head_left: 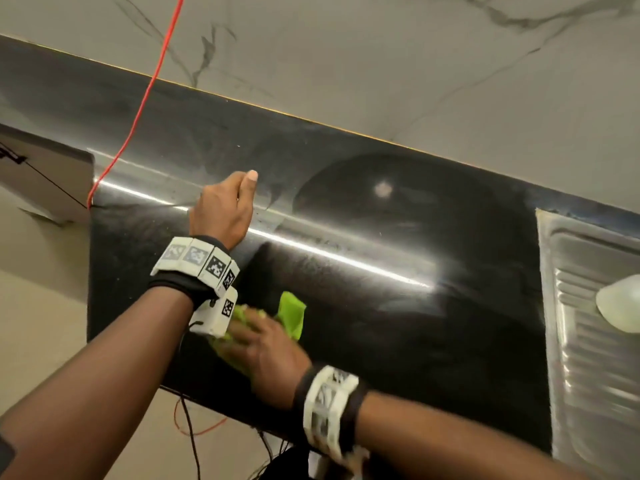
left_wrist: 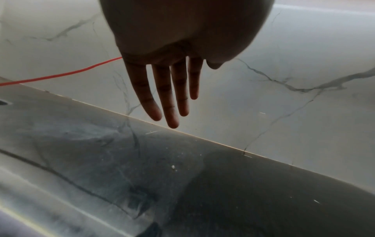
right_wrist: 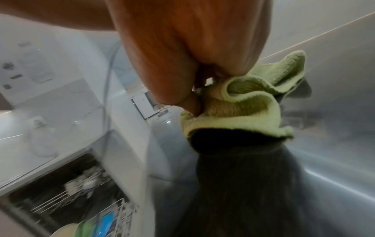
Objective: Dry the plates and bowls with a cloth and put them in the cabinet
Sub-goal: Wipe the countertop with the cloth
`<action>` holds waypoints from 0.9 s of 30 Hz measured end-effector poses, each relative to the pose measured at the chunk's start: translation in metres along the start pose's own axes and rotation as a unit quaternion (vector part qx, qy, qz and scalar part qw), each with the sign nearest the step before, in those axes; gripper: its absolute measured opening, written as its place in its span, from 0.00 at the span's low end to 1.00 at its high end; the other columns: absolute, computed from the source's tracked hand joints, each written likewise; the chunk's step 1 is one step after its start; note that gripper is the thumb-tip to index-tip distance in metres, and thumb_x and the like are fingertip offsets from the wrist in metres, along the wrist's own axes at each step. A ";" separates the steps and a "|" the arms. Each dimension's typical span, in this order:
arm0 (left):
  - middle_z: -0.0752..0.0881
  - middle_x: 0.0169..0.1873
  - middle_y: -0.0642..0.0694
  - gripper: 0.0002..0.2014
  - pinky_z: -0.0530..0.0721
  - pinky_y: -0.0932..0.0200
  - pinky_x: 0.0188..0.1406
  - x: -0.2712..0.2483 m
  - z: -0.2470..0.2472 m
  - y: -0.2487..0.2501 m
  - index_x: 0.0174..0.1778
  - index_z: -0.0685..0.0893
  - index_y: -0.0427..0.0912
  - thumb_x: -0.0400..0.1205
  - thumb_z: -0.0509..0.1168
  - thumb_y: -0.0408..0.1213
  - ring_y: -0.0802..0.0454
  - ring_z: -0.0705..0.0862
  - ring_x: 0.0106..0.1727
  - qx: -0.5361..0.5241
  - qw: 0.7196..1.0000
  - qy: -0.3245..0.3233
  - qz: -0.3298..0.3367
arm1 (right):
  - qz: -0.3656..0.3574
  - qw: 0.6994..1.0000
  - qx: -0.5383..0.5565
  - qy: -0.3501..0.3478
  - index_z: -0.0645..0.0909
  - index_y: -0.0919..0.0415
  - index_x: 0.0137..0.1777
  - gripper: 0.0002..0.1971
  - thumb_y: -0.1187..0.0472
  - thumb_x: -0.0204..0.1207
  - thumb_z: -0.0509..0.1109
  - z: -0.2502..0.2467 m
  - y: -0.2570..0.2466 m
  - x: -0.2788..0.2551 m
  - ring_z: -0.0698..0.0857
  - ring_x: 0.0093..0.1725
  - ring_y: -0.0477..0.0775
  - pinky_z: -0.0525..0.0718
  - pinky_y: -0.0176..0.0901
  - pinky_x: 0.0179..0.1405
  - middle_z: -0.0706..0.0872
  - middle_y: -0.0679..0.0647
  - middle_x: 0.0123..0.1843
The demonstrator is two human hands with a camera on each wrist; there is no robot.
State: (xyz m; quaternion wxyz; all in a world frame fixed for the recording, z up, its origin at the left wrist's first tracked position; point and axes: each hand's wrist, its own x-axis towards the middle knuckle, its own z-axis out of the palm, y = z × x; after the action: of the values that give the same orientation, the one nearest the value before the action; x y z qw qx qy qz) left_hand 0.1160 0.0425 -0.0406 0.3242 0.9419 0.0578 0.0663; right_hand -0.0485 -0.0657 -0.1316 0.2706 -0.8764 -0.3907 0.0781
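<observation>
My right hand [head_left: 263, 344] grips a bunched green cloth [head_left: 292, 315] low over the near part of the black counter [head_left: 398, 323]. In the right wrist view the thumb and curled fingers [right_wrist: 190, 102] pinch the cloth [right_wrist: 243, 112], whose folds hang below the hand. My left hand [head_left: 228, 202] hovers over the counter further back and holds nothing. Its fingers [left_wrist: 168, 104] are straight and slightly spread in the left wrist view. A pale rounded dish [head_left: 620, 308], cut off by the frame edge, lies on the steel drainboard [head_left: 588, 375] at the right.
An orange cable [head_left: 145, 98] hangs down the marble wall [head_left: 381, 64] and off the counter's left end. Below the counter on the left, a wire rack [right_wrist: 81, 192] holds blurred dishes, with green and blue items [right_wrist: 95, 227] at its front.
</observation>
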 end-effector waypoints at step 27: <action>0.87 0.58 0.38 0.22 0.82 0.42 0.57 -0.127 0.083 0.115 0.65 0.80 0.58 0.86 0.48 0.64 0.31 0.84 0.60 0.132 0.945 -0.238 0.180 | 0.525 0.809 -0.134 0.229 0.82 0.45 0.70 0.23 0.58 0.76 0.62 -0.080 0.045 -0.333 0.76 0.74 0.65 0.76 0.64 0.70 0.72 0.53 0.81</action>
State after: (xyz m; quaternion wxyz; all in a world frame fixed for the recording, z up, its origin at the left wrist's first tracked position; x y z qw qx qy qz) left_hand 0.0119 -0.1173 -0.0455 0.1836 0.9594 -0.1831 -0.1108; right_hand -0.2194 -0.3657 -0.1130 0.1495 -0.9680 0.1958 -0.0480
